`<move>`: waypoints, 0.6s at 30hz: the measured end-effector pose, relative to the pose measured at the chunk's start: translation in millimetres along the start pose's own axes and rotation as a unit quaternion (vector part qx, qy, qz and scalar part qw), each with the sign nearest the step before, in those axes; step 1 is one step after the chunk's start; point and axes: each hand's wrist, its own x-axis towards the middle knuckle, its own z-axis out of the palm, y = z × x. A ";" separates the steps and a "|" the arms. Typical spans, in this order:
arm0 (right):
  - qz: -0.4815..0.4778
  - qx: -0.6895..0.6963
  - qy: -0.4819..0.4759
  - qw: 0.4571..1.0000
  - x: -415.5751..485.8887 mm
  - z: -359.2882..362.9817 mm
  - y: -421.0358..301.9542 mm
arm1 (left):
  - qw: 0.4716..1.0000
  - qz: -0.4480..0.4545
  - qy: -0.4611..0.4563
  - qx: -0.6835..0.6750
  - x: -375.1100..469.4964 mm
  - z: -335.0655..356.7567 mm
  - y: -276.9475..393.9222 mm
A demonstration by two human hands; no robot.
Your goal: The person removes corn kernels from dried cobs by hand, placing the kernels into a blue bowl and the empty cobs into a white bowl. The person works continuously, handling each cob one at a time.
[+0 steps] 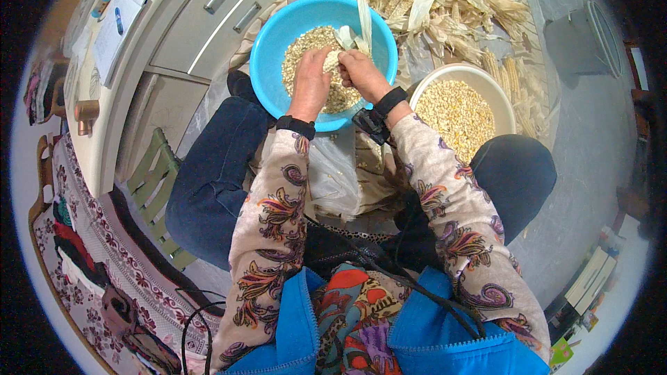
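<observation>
A pale corn cob (pixel 332 61) is held above a blue plastic basin (pixel 266 80) partly full of loose corn kernels (pixel 344 98). My left hand (pixel 311 82) grips the cob from the left, fingers pointing away from me. From the other side my right hand (pixel 363 74) closes on it, fingers curled and thumb against the kernels. Dry husk leaves (pixel 365 23) stick up just beyond my right hand; whether they are joined to the cob is hidden. Both hands cover part of the cob.
Right of the basin stands a white tub (pixel 508 101) of yellowish kernels. Bare cobs (pixel 504 74) and a heap of husks (pixel 437 5) lie on floor sheeting. A grey bin (pixel 583 41) is far right. Left are a drawer cabinet (pixel 208 26) and a green slatted stool (pixel 156 172).
</observation>
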 end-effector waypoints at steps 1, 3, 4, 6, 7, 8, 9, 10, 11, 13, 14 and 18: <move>-0.003 -0.015 -0.003 1.000 0.5 0.1 0.1 | 1.000 -0.009 -0.002 -0.001 0.1 0.0 -0.1; 0.016 0.005 -0.030 0.999 0.7 -2.7 -0.1 | 1.000 0.004 -0.008 0.027 1.2 1.2 -0.2; 0.025 0.015 -0.044 0.999 1.3 -3.3 0.1 | 0.999 0.007 -0.014 0.040 1.2 1.6 -0.3; 0.035 0.008 -0.015 0.999 2.5 -3.7 1.3 | 0.998 0.020 -0.014 0.065 1.0 3.1 0.0; 0.039 0.009 -0.001 0.999 3.1 -3.7 1.8 | 0.996 0.022 -0.016 0.079 0.7 3.6 0.0; 0.030 -0.012 0.020 0.999 3.1 -3.0 2.9 | 0.997 0.026 -0.009 0.071 0.4 4.7 0.2; 0.021 -0.027 0.039 0.999 3.0 -1.9 3.6 | 0.998 0.024 -0.004 0.065 -0.2 5.1 0.0; 0.027 -0.036 0.053 0.998 2.7 -1.3 3.7 | 0.998 0.026 0.001 0.058 -0.5 5.5 -0.4; 0.027 -0.022 0.033 0.999 1.9 -0.6 3.3 | 0.999 0.010 0.003 0.032 -1.0 5.6 -0.9; 0.072 0.015 -0.006 0.997 0.8 -0.9 -0.1 | 1.000 -0.017 0.008 -0.023 -1.3 4.2 -3.3; 0.070 0.073 -0.019 0.995 -0.3 -0.2 -1.8 | 0.999 -0.032 0.008 -0.029 -1.7 2.8 -4.8; 0.068 0.147 -0.028 0.986 -3.4 -0.5 -7.6 | 0.998 -0.048 0.011 -0.038 -1.9 0.2 -8.2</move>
